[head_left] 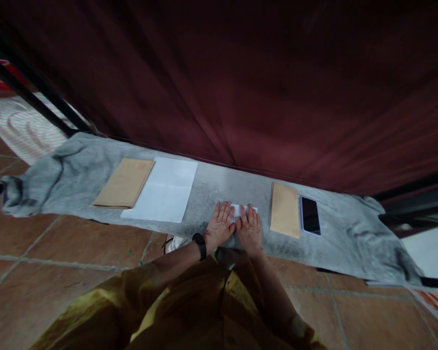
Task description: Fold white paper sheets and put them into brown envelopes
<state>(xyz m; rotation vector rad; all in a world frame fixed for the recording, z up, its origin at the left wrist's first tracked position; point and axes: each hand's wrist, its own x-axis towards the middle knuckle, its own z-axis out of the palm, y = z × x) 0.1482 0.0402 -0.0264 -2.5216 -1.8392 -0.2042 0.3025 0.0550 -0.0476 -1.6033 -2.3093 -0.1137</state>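
Both my hands lie flat on a small piece of white paper (236, 210), which looks folded and is mostly hidden beneath them. My left hand (220, 225), with a dark band on its wrist, has its fingers stretched out over the paper's left part. Over the right part rests my right hand (248, 229), its fingers straight and slightly spread. White sheets (168, 189) lie left of my hands, partly under a stack of brown envelopes (124, 183). To the right is another brown envelope (284, 210), or a thin stack of them.
A grey cloth (219, 181) covers the narrow bench. A phone (310, 216) lies right of the right-hand envelope. Behind the bench hangs a dark red curtain (219, 97). Black bars (40, 102) stand at the left end, beside a striped cloth (25, 126). The floor (105, 243) is brown tile.
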